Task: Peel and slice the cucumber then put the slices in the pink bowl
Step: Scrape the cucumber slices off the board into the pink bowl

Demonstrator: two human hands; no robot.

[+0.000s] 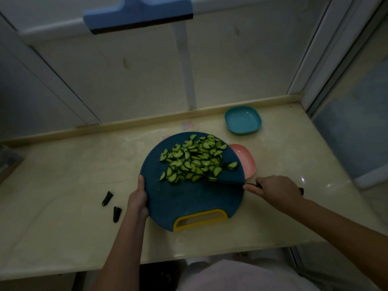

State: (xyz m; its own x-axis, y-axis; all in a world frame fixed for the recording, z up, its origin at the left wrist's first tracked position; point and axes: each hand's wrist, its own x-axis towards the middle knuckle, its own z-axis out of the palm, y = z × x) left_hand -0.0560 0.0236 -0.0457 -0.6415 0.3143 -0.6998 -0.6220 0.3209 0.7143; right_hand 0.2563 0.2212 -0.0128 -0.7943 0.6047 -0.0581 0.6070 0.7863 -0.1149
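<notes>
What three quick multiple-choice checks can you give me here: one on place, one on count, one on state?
1. Where is the pink bowl?
A. Just past the right edge of the cutting board, partly hidden by it.
B. Left of the cutting board.
C. On top of the cutting board.

2. How many cucumber ends lie on the counter left of the cutting board?
A. One.
B. Two.
C. Four.

3. Where are the slices?
A. In the pink bowl.
B. On the floor.
C. On the cutting board.

Key:
1 A: its pink rim shows beyond the board's right edge.
2 B: two dark pieces lie apart there.
3 C: they are piled on the board, which the left hand grips while the right hand holds the knife.
</notes>
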